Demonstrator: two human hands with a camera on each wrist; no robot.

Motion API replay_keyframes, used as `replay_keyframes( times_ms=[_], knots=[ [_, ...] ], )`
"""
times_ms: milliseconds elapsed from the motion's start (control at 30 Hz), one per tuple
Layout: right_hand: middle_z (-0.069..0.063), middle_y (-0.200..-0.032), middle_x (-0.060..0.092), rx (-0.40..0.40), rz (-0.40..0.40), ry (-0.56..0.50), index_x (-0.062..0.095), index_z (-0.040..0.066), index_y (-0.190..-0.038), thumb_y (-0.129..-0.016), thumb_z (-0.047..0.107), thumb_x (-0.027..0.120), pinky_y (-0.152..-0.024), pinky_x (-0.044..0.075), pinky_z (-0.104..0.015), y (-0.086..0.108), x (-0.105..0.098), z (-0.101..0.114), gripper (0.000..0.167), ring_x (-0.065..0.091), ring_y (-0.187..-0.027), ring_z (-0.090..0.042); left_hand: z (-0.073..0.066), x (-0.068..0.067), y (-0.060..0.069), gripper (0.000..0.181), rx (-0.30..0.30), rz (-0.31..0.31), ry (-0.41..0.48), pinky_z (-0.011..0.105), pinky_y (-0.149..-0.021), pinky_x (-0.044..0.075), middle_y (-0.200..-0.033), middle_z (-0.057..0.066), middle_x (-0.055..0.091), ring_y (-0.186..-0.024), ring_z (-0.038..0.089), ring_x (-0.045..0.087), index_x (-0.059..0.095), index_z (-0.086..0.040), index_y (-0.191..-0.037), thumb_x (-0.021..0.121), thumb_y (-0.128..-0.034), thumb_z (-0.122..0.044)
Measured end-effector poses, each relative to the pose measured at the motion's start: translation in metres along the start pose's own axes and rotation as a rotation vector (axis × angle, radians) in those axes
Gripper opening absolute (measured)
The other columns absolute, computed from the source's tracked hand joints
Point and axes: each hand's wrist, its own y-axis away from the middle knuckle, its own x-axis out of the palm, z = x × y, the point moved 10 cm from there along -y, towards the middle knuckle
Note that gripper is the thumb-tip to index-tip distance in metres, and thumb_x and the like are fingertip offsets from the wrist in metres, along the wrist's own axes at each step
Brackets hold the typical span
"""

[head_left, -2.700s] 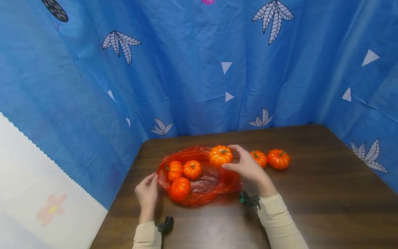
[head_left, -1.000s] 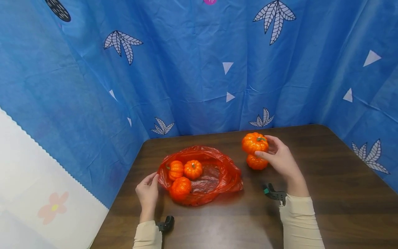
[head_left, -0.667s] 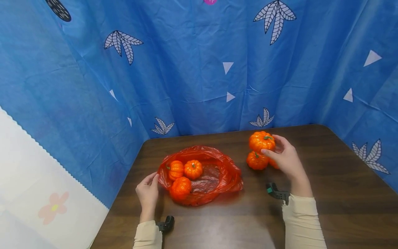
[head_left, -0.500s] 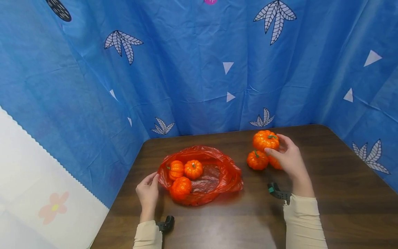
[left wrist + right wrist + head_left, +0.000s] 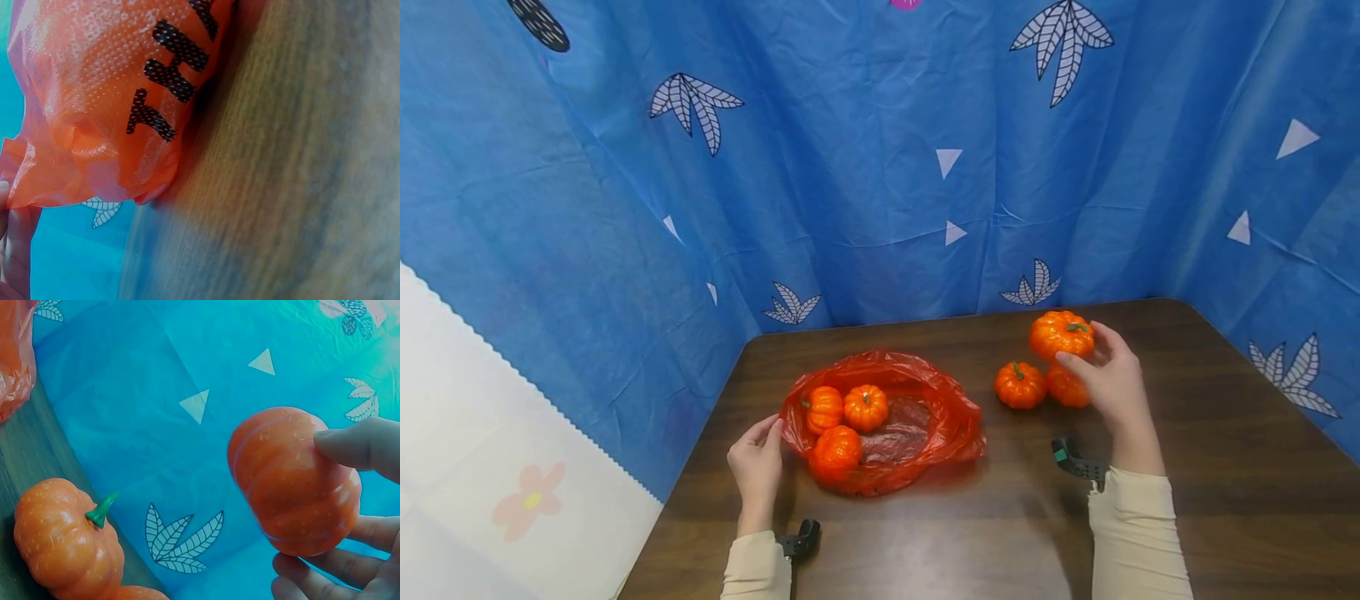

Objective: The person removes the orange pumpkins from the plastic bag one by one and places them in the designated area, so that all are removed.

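Counted: three bagged pumpkins (image 5: pixel 837 452), two pumpkins (image 5: pixel 1020 387) resting on one counter (image 5: pixel 940 542) and one held pumpkin (image 5: pixel 1058 333), making six altogether; one red plastic bag (image 5: pixel 957 421); one set of left fingers (image 5: pixel 758 431), one set of right fingers (image 5: pixel 362 447); two black wrist devices (image 5: pixel 803 540); two pale sleeves (image 5: pixel 756 568).

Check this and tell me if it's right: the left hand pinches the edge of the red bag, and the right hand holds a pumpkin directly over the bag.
Wrong on one point: the pumpkin in the right hand is not over the red bag. The head view shows it off to the bag's right, by two pumpkins on the table. The rest stands.
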Motion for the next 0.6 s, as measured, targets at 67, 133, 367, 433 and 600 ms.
replay_keyframes(
  times_ms=[67,133,367,433,600],
  knots=[
    [-0.018,-0.167,0.02,0.011,-0.01,-0.001,0.014,0.012,-0.161,-0.096,0.041,0.065,-0.113,0.035,-0.064,-0.001,-0.001,-0.003,0.088,0.031,-0.147,-0.045,0.001,0.0,0.0,0.023,-0.005,0.0,-0.003,0.009,-0.072,0.054,-0.109,0.016,0.076,-0.099,0.032,0.074,0.077,-0.005,-0.108,0.07,-0.0947,-0.023],
    [-0.017,-0.167,0.02,0.02,-0.018,-0.005,0.014,0.013,-0.161,-0.096,0.04,0.065,-0.113,0.036,-0.063,-0.001,-0.002,-0.004,0.087,0.031,-0.147,-0.045,0.002,0.0,0.0,0.023,-0.013,0.002,-0.006,0.01,-0.073,0.055,-0.109,0.015,0.076,-0.099,0.031,0.074,0.077,-0.006,-0.108,0.07,-0.0948,-0.024],
    [-0.018,-0.166,0.021,0.032,-0.055,-0.038,0.014,0.012,-0.161,-0.097,0.036,0.064,-0.113,0.036,-0.061,-0.002,-0.007,-0.008,0.084,0.032,-0.147,-0.044,0.001,0.0,0.001,0.025,-0.013,0.005,-0.006,0.008,-0.072,0.054,-0.109,0.017,0.076,-0.1,0.032,0.073,0.077,-0.005,-0.108,0.07,-0.0949,-0.024],
    [-0.017,-0.166,0.021,0.039,-0.061,-0.043,0.014,0.012,-0.161,-0.098,0.034,0.064,-0.114,0.036,-0.061,-0.002,-0.009,-0.01,0.083,0.032,-0.147,-0.044,0.0,0.0,0.001,0.025,-0.011,0.007,-0.007,0.008,-0.072,0.054,-0.109,0.017,0.076,-0.1,0.033,0.073,0.077,-0.004,-0.108,0.07,-0.0949,-0.025],
    [-0.015,-0.167,0.02,0.078,-0.084,-0.066,0.015,0.015,-0.161,-0.098,0.031,0.063,-0.114,0.038,-0.058,-0.004,-0.011,-0.016,0.081,0.031,-0.148,-0.042,-0.001,0.0,0.001,0.027,-0.009,0.011,-0.01,0.007,-0.071,0.054,-0.109,0.018,0.075,-0.099,0.034,0.073,0.077,-0.005,-0.109,0.07,-0.095,-0.026]
  ],
)
